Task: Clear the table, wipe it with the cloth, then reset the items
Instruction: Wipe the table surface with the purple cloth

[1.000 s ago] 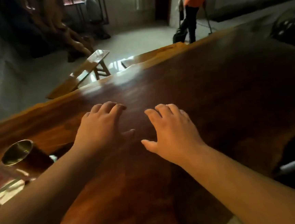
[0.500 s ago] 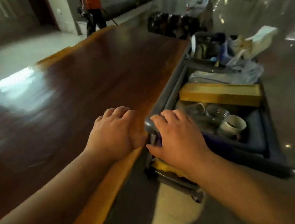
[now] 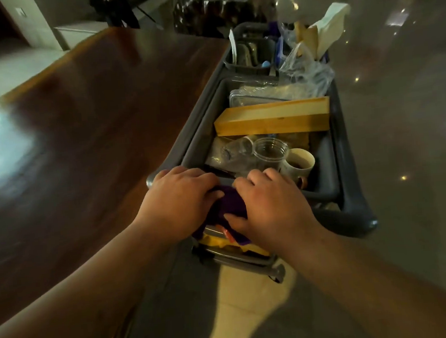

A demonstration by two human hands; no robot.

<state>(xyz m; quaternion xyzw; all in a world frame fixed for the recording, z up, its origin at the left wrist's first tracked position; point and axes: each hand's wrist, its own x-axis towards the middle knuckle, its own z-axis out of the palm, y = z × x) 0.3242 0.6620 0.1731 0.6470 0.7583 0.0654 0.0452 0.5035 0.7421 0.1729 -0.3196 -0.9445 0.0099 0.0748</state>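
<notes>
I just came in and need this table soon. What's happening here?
A person stands at a grey cart parked beside the wooden table. Left hand and right hand are both on a purple cloth at the cart's near end. A mug, jar and wooden box sit in the cart.

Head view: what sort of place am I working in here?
Probably a restaurant or tea-house dining area: a long polished dark wooden table, a grey plastic service cart loaded with a clear glass jar and a cream ceramic mug, and a shiny tiled floor.
</notes>
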